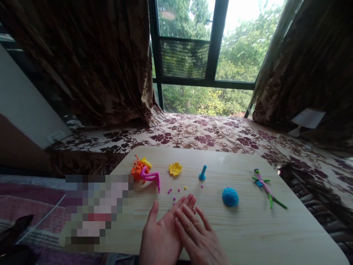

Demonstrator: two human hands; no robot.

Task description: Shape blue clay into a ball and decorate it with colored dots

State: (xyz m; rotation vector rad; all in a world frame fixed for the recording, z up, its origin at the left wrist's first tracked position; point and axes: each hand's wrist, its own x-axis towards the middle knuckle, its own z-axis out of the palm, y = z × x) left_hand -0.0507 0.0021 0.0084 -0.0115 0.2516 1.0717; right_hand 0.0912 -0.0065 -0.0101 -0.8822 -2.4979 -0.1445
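Observation:
My left hand [162, 235] is palm up above the near edge of the table, thumb out and fingers stretched. Across its palm and fingers lies my right hand [198, 235], back up, with its fingers straight. Whatever may be between the two palms is hidden. Just beyond the fingertips are several tiny magenta balls [179, 190] and a yellow one [185, 188]. A blue dome of modelling clay [230, 197] sits to the right. Farther back stand a blue clay peg with a wide foot [203, 173] and a ruffled yellow clay disc [175, 169].
An orange clay piece with strands [137, 171] and bent magenta clay legs [150, 176] lie at the table's back left. A thin green and pink clay figure [265, 187] lies on the right. A blurred-out patch [99, 213] covers the left side. Behind is a floral-covered ledge [205, 132].

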